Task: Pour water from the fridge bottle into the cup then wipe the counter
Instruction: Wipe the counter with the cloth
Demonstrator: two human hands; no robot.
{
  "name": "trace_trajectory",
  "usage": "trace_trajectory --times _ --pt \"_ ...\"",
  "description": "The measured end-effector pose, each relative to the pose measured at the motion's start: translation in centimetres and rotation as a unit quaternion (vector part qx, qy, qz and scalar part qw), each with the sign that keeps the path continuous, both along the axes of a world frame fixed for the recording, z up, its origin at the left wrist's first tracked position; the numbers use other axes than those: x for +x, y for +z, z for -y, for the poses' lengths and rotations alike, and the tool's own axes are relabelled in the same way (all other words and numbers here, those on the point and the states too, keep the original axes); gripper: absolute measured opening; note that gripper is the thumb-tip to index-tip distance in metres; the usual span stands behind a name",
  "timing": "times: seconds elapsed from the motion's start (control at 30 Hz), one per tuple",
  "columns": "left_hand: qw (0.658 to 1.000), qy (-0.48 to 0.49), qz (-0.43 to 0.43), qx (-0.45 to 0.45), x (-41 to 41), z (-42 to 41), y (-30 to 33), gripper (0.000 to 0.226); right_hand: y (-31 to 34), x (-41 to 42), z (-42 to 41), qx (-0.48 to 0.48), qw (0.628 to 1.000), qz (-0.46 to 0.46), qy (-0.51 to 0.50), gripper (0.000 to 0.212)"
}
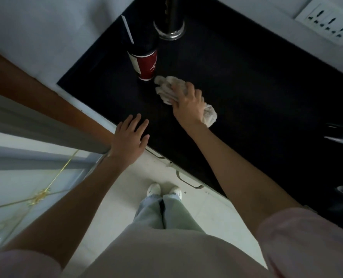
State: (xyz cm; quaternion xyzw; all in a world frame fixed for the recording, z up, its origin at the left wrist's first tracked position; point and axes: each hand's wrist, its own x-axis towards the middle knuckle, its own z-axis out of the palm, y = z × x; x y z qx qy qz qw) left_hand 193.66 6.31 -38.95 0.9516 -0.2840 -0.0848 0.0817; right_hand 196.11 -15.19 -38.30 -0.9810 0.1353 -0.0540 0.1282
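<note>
— What are your hands doing?

— My right hand [188,102] lies on top of a crumpled whitish cloth [166,90], fingers curled over it and pressing it onto the black counter [246,81]. Part of the cloth bunches out ahead of my fingers, and another wad sticks out behind my palm on the right.

— And the other one?

— My left hand [129,139] is flat and spread, fingers straight, resting at the counter's near edge and holding nothing.

— Where is the cup?

— The red paper cup [145,62] with its dark lid and white straw [127,30] stands upright just beyond the cloth; the front tip of the cloth is right beside its base, though I cannot tell whether they touch.

— Anything behind it?

— A dark bottle with a metal base [169,27] stands just past the cup, toward the wall. A white socket panel [327,25] sits on the wall far right. Below me are white cabinet fronts with metal handles [188,180].
</note>
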Motion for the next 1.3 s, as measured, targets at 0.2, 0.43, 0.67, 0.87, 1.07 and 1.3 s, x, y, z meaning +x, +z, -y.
trace_trajectory --times 0.2,0.43,0.67,0.87,1.07,1.3 --pt "1.0 -0.012 0.022 -0.005 0.1 -0.2 -0.3 0.048 -0.5 -5.7 -2.4 0.014 0.995 0.041 0.094 0.043" --pt "1.0 -0.006 -0.001 0.024 -0.1 -0.2 -0.3 0.053 0.1 -1.8 -0.6 0.028 0.997 -0.011 -0.067 0.053" --pt "1.0 -0.008 0.007 0.018 -0.1 -0.2 -0.2 0.053 -0.2 2.4 -6.9 0.01 0.992 -0.005 0.126 0.044" --pt "1.0 -0.013 0.02 0.013 -0.1 -0.3 -0.8 0.053 -0.9 -3.0 -0.2 0.016 0.997 0.043 0.058 0.045" --pt "0.999 -0.012 0.014 0.028 -0.1 -0.4 -0.7 0.054 -0.9 -6.3 10.6 -0.021 0.987 0.013 -0.16 0.051" --pt "0.999 -0.009 0.019 0.027 -0.2 -0.1 -0.8 0.051 -1.1 -11.8 6.0 -0.045 0.983 0.061 -0.165 0.049"
